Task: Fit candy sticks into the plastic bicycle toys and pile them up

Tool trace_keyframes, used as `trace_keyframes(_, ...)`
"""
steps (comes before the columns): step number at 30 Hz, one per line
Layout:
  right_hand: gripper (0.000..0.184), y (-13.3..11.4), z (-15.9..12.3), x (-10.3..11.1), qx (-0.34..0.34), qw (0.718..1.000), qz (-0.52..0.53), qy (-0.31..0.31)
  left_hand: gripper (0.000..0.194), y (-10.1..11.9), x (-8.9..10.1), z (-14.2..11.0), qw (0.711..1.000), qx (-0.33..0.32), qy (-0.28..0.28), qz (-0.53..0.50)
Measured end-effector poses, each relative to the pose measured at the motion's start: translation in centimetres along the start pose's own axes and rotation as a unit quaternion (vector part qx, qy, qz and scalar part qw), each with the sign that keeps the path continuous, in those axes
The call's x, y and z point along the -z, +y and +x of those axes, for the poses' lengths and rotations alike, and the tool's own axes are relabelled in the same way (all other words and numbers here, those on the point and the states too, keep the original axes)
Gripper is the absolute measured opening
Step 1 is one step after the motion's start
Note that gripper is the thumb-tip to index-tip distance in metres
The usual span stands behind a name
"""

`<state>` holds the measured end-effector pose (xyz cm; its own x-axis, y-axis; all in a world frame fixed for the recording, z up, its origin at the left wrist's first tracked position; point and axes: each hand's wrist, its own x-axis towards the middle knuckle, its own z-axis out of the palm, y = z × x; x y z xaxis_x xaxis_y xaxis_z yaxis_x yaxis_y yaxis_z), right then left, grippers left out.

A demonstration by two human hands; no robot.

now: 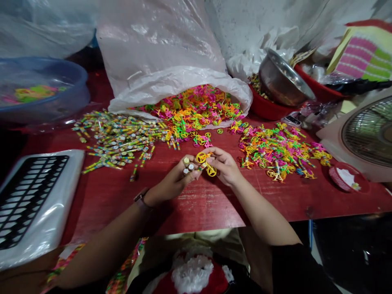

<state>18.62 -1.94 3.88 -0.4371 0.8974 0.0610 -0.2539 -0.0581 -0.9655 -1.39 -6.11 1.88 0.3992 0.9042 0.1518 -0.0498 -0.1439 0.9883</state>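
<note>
My left hand (173, 181) pinches a few short wrapped sticks (188, 166) with white ends. My right hand (223, 164) grips a yellow plastic bicycle-shaped toy (206, 163), and the sticks touch it between my hands. Behind them, a heap of multicoloured plastic bicycle-shaped toys (191, 112) spills from a white plastic sack (159, 49). A second heap of these toys (277, 153) lies to my right. A spread of patterned wrapped sticks (118, 139) lies to my left. All of it rests on a worn red table (199, 200).
A blue plastic basin (43, 92) holds coloured pieces at the left. A black slotted grid in plastic wrap (33, 200) lies at the near left. A steel bowl (281, 77) tilts on a red basin (266, 104). A fan (370, 134) stands at the right.
</note>
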Motion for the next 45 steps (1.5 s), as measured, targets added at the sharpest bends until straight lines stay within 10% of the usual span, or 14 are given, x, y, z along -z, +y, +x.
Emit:
trace_keyframes(15, 0.025, 0.8, -0.4, -1.8, 0.164, 0.935, -0.308, 0.064, 0.032, -1.2, -0.8, 0.9, 0.996, 0.034, 0.081, -0.024)
trace_keyframes(20, 0.033, -2.9, -0.5, 3.7, 0.183, 0.89, -0.376, 0.183, 0.023, -0.5, 0.3, 1.5, 0.993, 0.012, 0.119, 0.021)
trace_keyframes(22, 0.053, -5.6, -1.2, 7.9, 0.179, 0.833, -0.39, 0.349, 0.023, 0.1, 0.9, 1.6, 0.987, 0.002, 0.162, 0.003)
trace_keyframes(24, 0.064, -7.4, -1.8, 11.3, 0.132, 0.714, -0.482, 0.49, 0.025, 0.6, 1.3, 1.8, 0.983, 0.002, 0.183, -0.018)
trace_keyframes(26, 0.064, -7.5, -1.6, 12.3, 0.127, 0.6, -0.567, 0.55, 0.027, 0.7, 1.4, 1.9, 0.982, 0.001, 0.187, -0.029)
trace_keyframes(27, 0.057, -6.7, -1.1, 11.9, 0.142, 0.592, -0.592, 0.528, 0.028, 0.7, 1.3, 1.9, 0.982, 0.0, 0.186, -0.03)
trace_keyframes(31, 0.034, 0.0, 3.1, 6.9, 0.148, 0.78, -0.567, 0.22, 0.036, 0.2, 1.2, 2.0, 0.985, 0.003, 0.173, -0.005)
trace_keyframes(36, 0.029, 5.3, 6.5, 4.6, 0.072, 0.826, -0.527, 0.187, 0.035, -0.9, 1.7, 2.1, 0.988, 0.021, 0.152, 0.031)
trace_keyframes(41, 0.042, 3.3, 4.4, 5.0, 0.038, 0.956, -0.245, 0.159, 0.028, -2.2, 1.6, 2.0, 0.993, -0.009, 0.117, 0.033)
trace_keyframes(45, 0.042, 1.9, 2.5, 2.5, 0.016, 0.992, -0.081, 0.092, 0.029, -2.4, 0.9, 1.8, 0.997, -0.005, 0.063, 0.044)
